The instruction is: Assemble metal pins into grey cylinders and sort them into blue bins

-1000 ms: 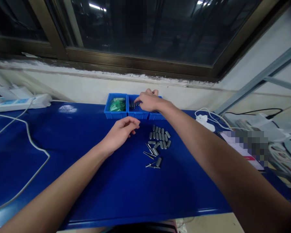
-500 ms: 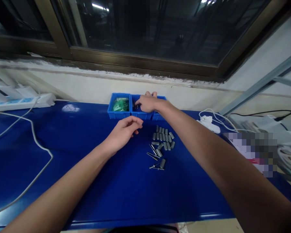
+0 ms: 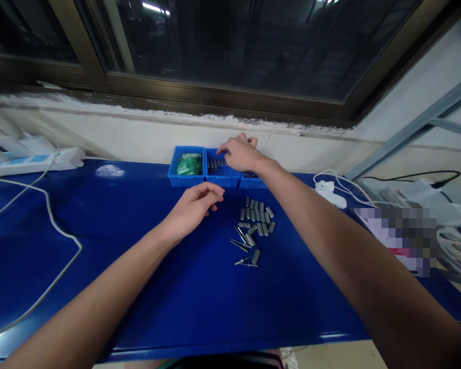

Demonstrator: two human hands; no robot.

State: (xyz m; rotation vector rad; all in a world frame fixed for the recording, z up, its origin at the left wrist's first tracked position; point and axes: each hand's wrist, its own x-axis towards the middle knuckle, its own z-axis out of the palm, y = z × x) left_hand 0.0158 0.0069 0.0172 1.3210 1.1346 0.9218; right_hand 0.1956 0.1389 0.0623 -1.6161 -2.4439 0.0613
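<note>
Over the middle blue bin [image 3: 223, 182] hovers my right hand [image 3: 241, 154], palm down with its fingers apart; nothing shows in it. Short dark metal cylinders [image 3: 215, 164] stand in a row inside that bin, partly hidden by the hand. My left hand [image 3: 195, 207] hangs in front of the bins, its thumb and fingers curled together; whether anything is between them is hidden. Right of it, several grey metal cylinders [image 3: 257, 215] lie grouped on the blue table [image 3: 169, 302]. Thin pop rivets [image 3: 240, 245] lie scattered among the nearer cylinders.
A left blue bin [image 3: 187, 180] holds green and clear plastic pieces [image 3: 190, 164]. Another blue bin [image 3: 253, 183] is half hidden behind my right wrist. A power strip [image 3: 34, 163] and white cable [image 3: 67, 230] lie left; a white plug [image 3: 330, 195] and papers [image 3: 388, 236] lie right.
My right hand has lifted and shifted right from the middle bin, so the row of cylinders inside it shows more. My left hand keeps nearly the same place and pose.
</note>
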